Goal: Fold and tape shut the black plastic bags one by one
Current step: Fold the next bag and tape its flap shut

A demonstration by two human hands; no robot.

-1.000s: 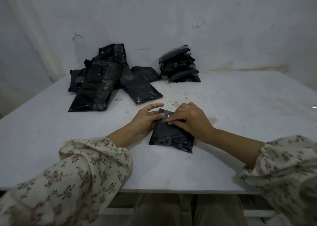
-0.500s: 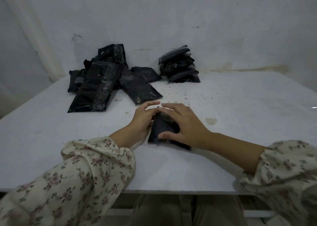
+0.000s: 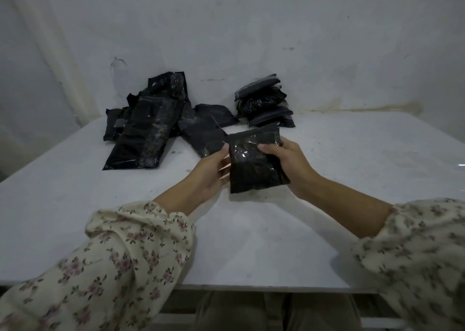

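Folded black bag (image 3: pixel 254 164) held above table (image 3: pixel 276 242) | left hand (image 3: pixel 211 172) gripped its left edge | right hand (image 3: pixel 289 167) gripped its right edge | loose bags (image 3: pixel 148 134) far left | finished stack (image 3: pixel 264 104) far centre

Open table (image 3: pixel 364 149) right; loose bags (image 3: pixel 148 132) far left, stacked bags (image 3: pixel 264 102) far centre.

1. Folded bag (image 3: pixel 254 164): black plastic film, glossy and crinkled, with shiny highlights.
2. Loose bags (image 3: pixel 148 134): black plastic, glossy, creased, speckled grey.
3. Stacked bags (image 3: pixel 264 102): black plastic with a wrinkled sheen.
4. Tabletop (image 3: pixel 339 192): white, smooth, matt, spotted.
5. Wall (image 3: pixel 251 29): pale, matt, rough, stained.
6. Sleeves (image 3: pixel 130 255): flower-printed cloth, matt.
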